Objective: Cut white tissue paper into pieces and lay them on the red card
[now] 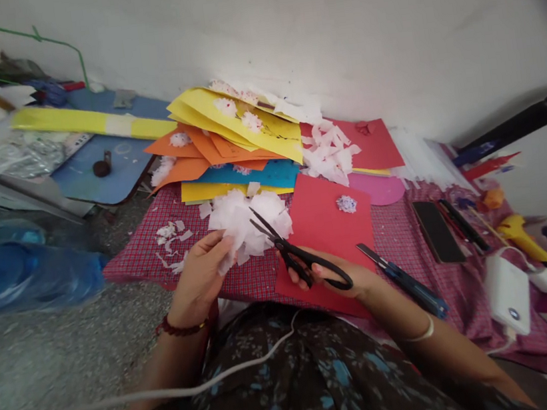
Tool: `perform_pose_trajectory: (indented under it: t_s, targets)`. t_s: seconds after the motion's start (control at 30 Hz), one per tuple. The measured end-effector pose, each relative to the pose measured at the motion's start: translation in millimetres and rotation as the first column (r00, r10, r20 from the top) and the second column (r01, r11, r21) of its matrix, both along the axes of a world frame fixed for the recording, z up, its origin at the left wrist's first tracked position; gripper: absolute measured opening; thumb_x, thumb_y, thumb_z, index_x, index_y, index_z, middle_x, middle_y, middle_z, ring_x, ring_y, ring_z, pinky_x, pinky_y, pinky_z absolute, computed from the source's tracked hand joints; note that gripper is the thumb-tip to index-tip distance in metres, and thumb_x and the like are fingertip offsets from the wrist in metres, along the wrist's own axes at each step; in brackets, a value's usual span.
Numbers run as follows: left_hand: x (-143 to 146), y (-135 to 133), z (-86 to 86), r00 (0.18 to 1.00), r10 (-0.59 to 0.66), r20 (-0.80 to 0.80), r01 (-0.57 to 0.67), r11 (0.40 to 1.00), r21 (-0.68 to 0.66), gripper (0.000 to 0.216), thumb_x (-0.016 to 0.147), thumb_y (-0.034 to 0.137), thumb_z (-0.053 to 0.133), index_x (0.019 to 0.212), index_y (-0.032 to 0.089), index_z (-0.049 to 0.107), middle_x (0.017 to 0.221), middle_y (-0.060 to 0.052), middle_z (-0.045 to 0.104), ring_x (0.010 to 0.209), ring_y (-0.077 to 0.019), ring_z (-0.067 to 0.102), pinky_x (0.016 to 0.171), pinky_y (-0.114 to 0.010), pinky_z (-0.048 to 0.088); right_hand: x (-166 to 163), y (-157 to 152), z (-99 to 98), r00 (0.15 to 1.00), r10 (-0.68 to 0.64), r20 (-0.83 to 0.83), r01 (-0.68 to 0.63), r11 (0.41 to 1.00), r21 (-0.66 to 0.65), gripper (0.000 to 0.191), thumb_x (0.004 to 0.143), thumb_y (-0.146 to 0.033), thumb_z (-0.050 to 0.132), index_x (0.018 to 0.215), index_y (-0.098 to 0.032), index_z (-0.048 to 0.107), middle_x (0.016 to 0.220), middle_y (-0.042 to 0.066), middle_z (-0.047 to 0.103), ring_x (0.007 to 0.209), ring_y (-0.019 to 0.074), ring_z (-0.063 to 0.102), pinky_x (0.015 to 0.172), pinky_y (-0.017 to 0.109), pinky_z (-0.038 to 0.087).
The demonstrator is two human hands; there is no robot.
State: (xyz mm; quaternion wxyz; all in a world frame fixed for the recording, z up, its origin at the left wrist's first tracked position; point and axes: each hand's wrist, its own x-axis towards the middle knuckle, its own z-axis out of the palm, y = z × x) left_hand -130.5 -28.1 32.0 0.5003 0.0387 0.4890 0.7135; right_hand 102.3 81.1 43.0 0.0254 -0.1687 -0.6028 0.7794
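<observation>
My left hand [200, 274] pinches a small piece of white tissue paper [226, 257] between thumb and fingers. Black-handled scissors [286, 247] are gripped in my right hand [330, 271], their blades parted and pointing up and to the left. Behind the blades lies a loose pile of white tissue paper pieces [241, 212] on the checked cloth [128, 251]. Small curled paper scraps [169, 235] are scattered left of that pile. To the right, a red sheet [325, 211] bears a speckled paper pompom [347, 204]; my right hand is over its lower part.
Yellow sheets [200, 107], orange sheets [188, 169] and a blue sheet [274, 176] are stacked at the back. A utility knife [407, 281], a phone [438, 230], a white power bank [507, 292] and a yellow glue gun [524, 236] lie rightward. A white cable [216, 380] crosses my lap.
</observation>
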Motion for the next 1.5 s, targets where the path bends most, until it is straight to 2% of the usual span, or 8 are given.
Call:
perform_pose_trajectory:
  t_s: [0.13, 0.27, 0.57, 0.7, 0.93, 1.17, 1.33, 1.5]
  targets:
    - [-5.6, 1.0, -4.0, 0.998, 0.045, -0.044, -0.045, 0.999, 0.015, 0.030, 0.053, 0.023, 0.091, 0.067, 0.016, 0.065, 0.058, 0.004, 0.062, 0.047, -0.0059, 0.053, 0.046, -0.016, 0.044, 1.3, 1.2, -5.0, 1.000, -0.001, 0.021, 0.001, 1.000, -0.007, 0.056, 0.085, -0.069, 0.059, 0.112, -0.020, 0.059, 0.095, 0.005, 0.058, 0.076, 0.0167, 0.051, 0.069, 0.031, 0.044]
    - [-10.7, -0.7, -8.3, 0.996, 0.058, -0.072, -0.055, 0.998, 0.035, 0.028, 0.057, 0.021, 0.088, 0.068, 0.016, 0.063, 0.056, 0.005, 0.059, 0.047, -0.0057, 0.052, 0.045, -0.016, 0.043, -3.1, 3.0, 0.4, 0.998, 0.051, 0.035, -0.053, 0.996, 0.077, 0.057, 0.086, -0.070, 0.059, 0.110, -0.018, 0.058, 0.091, 0.004, 0.056, 0.075, 0.0160, 0.049, 0.068, 0.030, 0.043]
    - [-3.0, 0.3, 0.2, 0.989, -0.053, -0.137, 0.052, 0.999, -0.007, 0.026, 0.057, 0.024, 0.085, 0.069, 0.015, 0.064, 0.058, 0.002, 0.063, 0.046, -0.0071, 0.054, 0.047, -0.018, 0.045, -11.5, 0.0, 6.7, 0.988, 0.102, 0.111, -0.124, 0.970, 0.209, 0.068, 0.087, -0.066, 0.062, 0.131, -0.016, 0.051, 0.103, 0.008, 0.057, 0.091, 0.0189, 0.053, 0.087, 0.036, 0.047]
    - [-1.0, 0.8, -0.1, 0.984, -0.095, -0.154, 0.099, 0.995, 0.020, 0.026, 0.060, 0.027, 0.085, 0.067, 0.015, 0.063, 0.059, 0.000, 0.065, 0.048, -0.0087, 0.056, 0.048, -0.020, 0.046, -12.9, -0.3, 3.2, 0.994, 0.072, 0.079, -0.087, 0.972, 0.216, 0.063, 0.087, -0.065, 0.063, 0.125, -0.015, 0.057, 0.102, 0.009, 0.060, 0.091, 0.0194, 0.056, 0.088, 0.037, 0.048]
    - [-1.8, 4.1, -3.4, 0.975, -0.123, -0.186, 0.135, 0.989, 0.055, 0.023, 0.064, 0.028, 0.082, 0.066, 0.017, 0.063, 0.058, 0.001, 0.063, 0.048, -0.0088, 0.056, 0.047, -0.019, 0.044, -15.7, -1.1, 2.2, 0.997, 0.024, 0.068, -0.037, 0.979, 0.200, 0.057, 0.087, -0.062, 0.064, 0.118, -0.014, 0.059, 0.095, 0.006, 0.059, 0.079, 0.0149, 0.054, 0.072, 0.028, 0.047]
    - [-1.7, 6.2, -0.6, 0.989, -0.089, -0.122, 0.094, 0.995, 0.036, 0.028, 0.058, 0.027, 0.086, 0.072, 0.016, 0.064, 0.063, 0.000, 0.067, 0.051, -0.0101, 0.060, 0.051, -0.021, 0.050, -17.6, -5.0, -2.1, 0.988, -0.051, 0.147, 0.035, 0.993, 0.114, 0.056, 0.085, -0.062, 0.067, 0.114, -0.016, 0.058, 0.076, -0.002, 0.052, 0.054, 0.0075, 0.045, 0.048, 0.021, 0.033]
    - [-12.1, -5.5, -7.5, 0.980, -0.179, -0.086, 0.182, 0.983, 0.033, 0.031, 0.062, 0.032, 0.083, 0.081, 0.015, 0.066, 0.067, -0.006, 0.072, 0.050, -0.0146, 0.062, 0.044, -0.022, 0.046, -20.2, -0.6, -3.4, 0.987, -0.048, 0.155, 0.036, 0.997, 0.075, 0.055, 0.084, -0.063, 0.067, 0.108, -0.014, 0.056, 0.076, -0.001, 0.056, 0.052, 0.0065, 0.047, 0.047, 0.020, 0.032]
    - [-18.7, -13.0, -8.8, 0.974, -0.170, -0.146, 0.166, 0.985, -0.042, 0.023, 0.060, 0.026, 0.081, 0.068, 0.015, 0.062, 0.054, 0.000, 0.064, 0.046, -0.0098, 0.056, 0.041, -0.018, 0.039, -24.2, 3.7, -3.2, 0.995, 0.008, 0.098, -0.016, 0.997, 0.077, 0.057, 0.084, -0.066, 0.066, 0.106, -0.015, 0.055, 0.084, 0.001, 0.056, 0.063, 0.0090, 0.049, 0.056, 0.022, 0.039]
